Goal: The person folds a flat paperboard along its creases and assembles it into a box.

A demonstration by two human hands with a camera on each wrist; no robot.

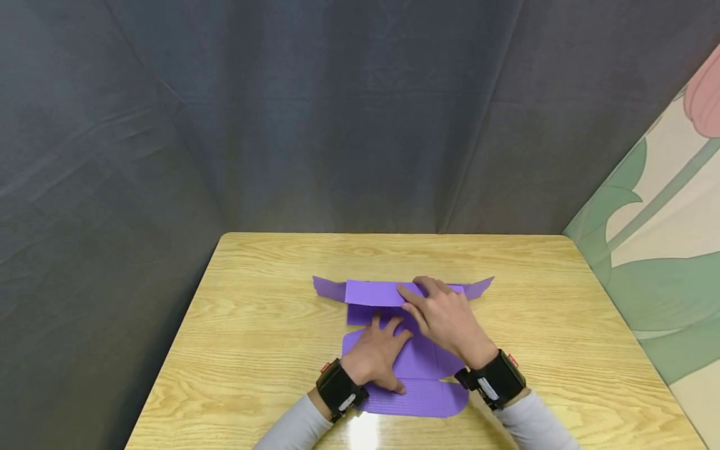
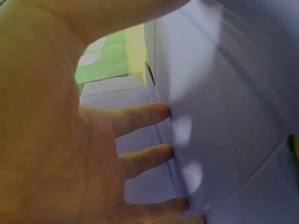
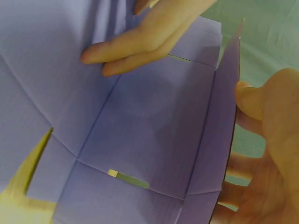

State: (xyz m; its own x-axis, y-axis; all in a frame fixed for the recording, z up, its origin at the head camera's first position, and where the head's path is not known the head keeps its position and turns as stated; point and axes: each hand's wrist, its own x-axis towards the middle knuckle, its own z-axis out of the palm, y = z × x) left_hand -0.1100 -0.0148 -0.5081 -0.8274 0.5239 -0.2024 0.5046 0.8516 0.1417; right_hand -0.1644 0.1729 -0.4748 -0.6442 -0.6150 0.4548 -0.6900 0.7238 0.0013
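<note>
A purple cardboard box blank (image 1: pixel 417 365) lies on the table, its far wall (image 3: pixel 154 116) raised and a narrow flap (image 1: pixel 371 292) folded along the top of that wall. My left hand (image 1: pixel 375 351) presses on the flat panel with fingers spread, their tips close to the crease below the raised wall. My right hand (image 1: pixel 450 317) holds the narrow flap at its right half; in the right wrist view the thumb (image 3: pixel 250 100) is at the flap's edge and the other fingers sit beyond it.
Side tabs (image 1: pixel 329 289) stick out at both ends of the raised wall. A rounded panel (image 1: pixel 422 400) extends toward the near side of the wooden table (image 1: pixel 242 350). Dark cloth (image 1: pixel 349 125) hangs behind, and a floral-patterned surface (image 1: pixel 664 294) borders the right.
</note>
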